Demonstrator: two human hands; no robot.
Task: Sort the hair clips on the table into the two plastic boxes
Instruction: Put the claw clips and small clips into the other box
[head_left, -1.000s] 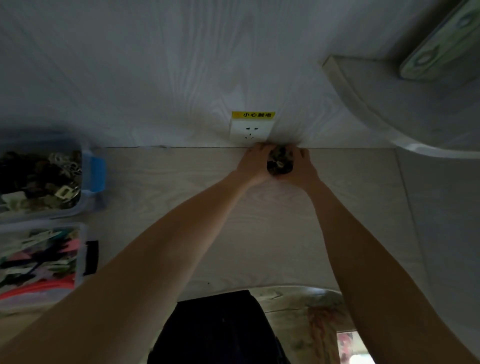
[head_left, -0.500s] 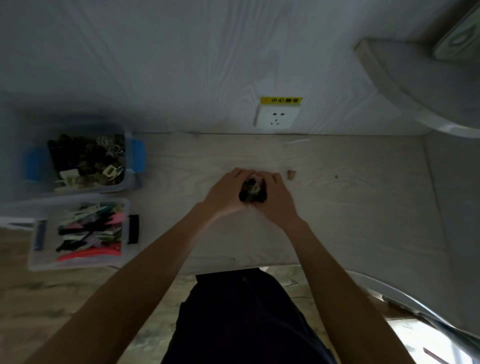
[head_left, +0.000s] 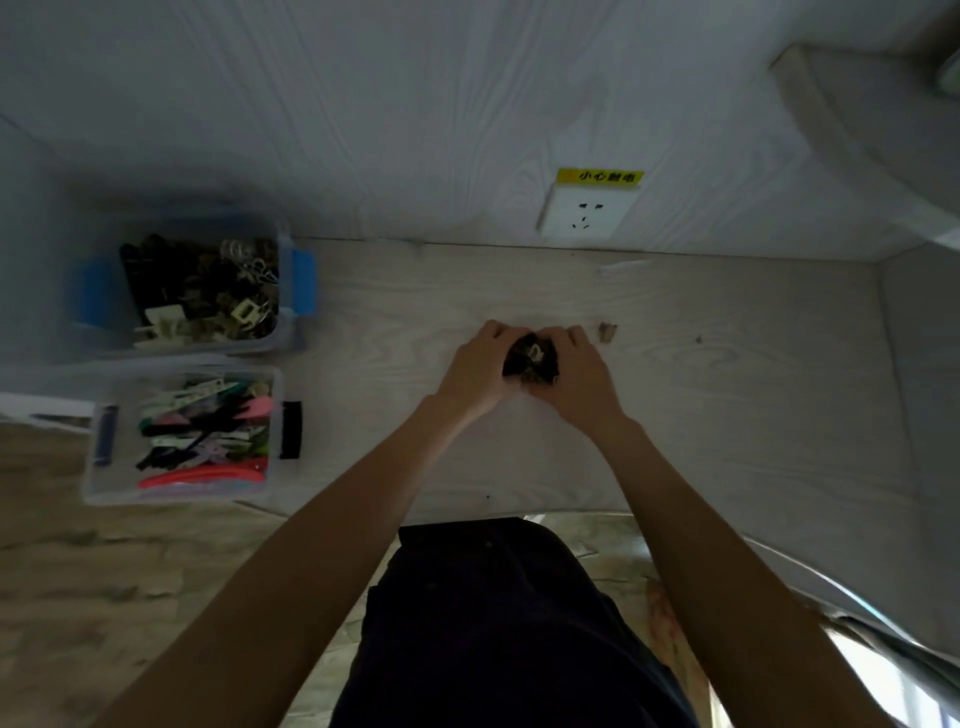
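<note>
Cupping a small heap of dark hair clips (head_left: 532, 359) between them, your left hand (head_left: 475, 374) and right hand (head_left: 574, 379) meet at the middle of the table (head_left: 727, 415); the fingers of both curl round the heap, which rests on or just above the tabletop, though contact cannot be told. One stray clip (head_left: 606, 332) lies just to the right of your right hand, apart from it. At the left of the table stand the two plastic boxes: the far box (head_left: 291, 322), with blue latches, holds dark and metallic clips, and the near box (head_left: 278, 483) holds flat coloured ones.

Handling, as a judgement: the clips are likely light, stiff and small, of hard plastic and metal. A loose heap has no single grasp point, so it will shed pieces from any gap between your palms. Keep the little-finger edges of both hands pressed together beneath the load and the thumbs closed over the top. The clips probably snag on one another, which helps the heap hold, yet sprung jaws may pinch skin if squeezed hard. Firm, not crushing, pressure suits them. The dark colour of the heap suggests the far box as its destination. The stray clip is best pinched across its narrow body with thumb and forefinger.
</note>
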